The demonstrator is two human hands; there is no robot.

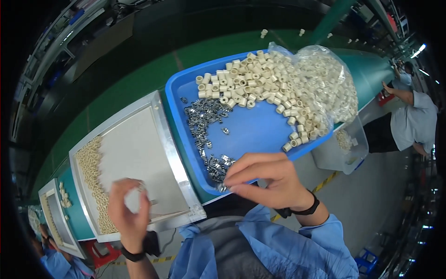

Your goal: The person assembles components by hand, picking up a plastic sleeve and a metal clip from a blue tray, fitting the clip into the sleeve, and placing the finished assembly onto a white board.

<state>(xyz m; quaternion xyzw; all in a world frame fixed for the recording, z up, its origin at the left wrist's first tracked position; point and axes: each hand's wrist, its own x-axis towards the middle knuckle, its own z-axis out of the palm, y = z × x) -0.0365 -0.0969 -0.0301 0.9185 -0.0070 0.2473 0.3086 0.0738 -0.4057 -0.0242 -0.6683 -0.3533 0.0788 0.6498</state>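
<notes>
My left hand (127, 211) hovers over the framed tray (179, 174), thumb and forefinger curled into a ring. A small pale piece, blurred, shows at its fingertips; its kind is unclear. My right hand (267, 179) reaches over the near edge of the blue tray (260, 128), fingers pinched down at a heap of small shiny metal parts (204, 118). Whatever its fingertips hold is too small to make out. Cream-coloured short plastic tubes (251, 76) fill the far and right sides of the blue tray. Rows of small cream pieces (90, 172) line the framed tray's left side.
A clear plastic bag (325, 81) of cream tubes rests on the blue tray's right end. Below it stands a translucent bin (346, 151). Both trays sit on a green belt (367, 76). Another person (413, 121) stands at right; a second framed tray (58, 218) lies at left.
</notes>
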